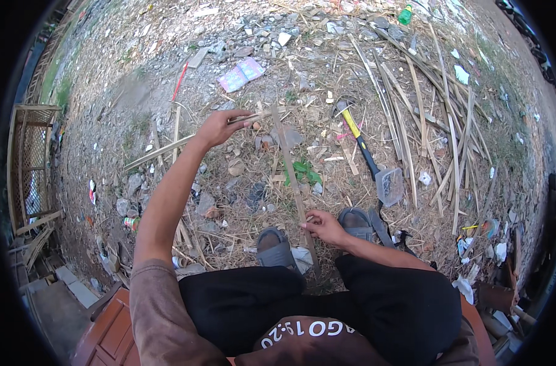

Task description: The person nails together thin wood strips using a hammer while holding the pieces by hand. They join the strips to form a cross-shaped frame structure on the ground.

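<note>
My left hand (220,128) is closed around a thin wooden strip (162,149) lying slantwise, its right end meeting the top of a second strip. That second wooden strip (289,158) runs down toward my feet, and my right hand (325,227) pinches it near its lower end. Whether the two strips are fastened where they cross is too small to tell. To the right lies a hammer (358,134) with a yellow and black handle. Beside the handle's end sits a clear plastic tub (389,186) with small dark pieces inside, perhaps nails.
Many loose wooden strips (449,128) lie piled at the right. A pink packet (241,74) and a thin red stick (180,82) lie farther off. At the far left stands a wooden frame with lattice (34,165). My sandals (277,253) rest on stony, straw-littered ground.
</note>
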### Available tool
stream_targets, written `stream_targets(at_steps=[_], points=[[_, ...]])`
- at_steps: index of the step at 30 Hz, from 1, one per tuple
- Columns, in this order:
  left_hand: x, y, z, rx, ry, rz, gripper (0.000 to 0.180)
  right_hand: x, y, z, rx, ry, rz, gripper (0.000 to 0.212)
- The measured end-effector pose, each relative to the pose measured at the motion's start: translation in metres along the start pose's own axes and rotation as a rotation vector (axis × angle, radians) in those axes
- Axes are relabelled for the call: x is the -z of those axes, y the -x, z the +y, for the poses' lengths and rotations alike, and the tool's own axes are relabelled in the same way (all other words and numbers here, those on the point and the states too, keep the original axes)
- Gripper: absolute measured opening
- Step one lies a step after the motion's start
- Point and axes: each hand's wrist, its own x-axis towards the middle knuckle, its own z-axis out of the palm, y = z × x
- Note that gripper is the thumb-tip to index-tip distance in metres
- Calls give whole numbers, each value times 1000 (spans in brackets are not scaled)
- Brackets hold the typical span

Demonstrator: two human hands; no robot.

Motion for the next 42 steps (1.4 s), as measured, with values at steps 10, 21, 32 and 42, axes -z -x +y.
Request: stream_targets(at_steps=[10,21,32,42], points=[[-3,-3,16,-2,-109,43,34,4,3,7,37,-15,23,29],[-14,-12,16,-218,-138,195,28,6,4,7,7,-63,14,29],[-15,-5,22,-276,-327,322,28,9,4,6,-40,-56,9,31],[-12,-8,24,91,75,-24,31,9,10,-3,-16,-53,15,32]])
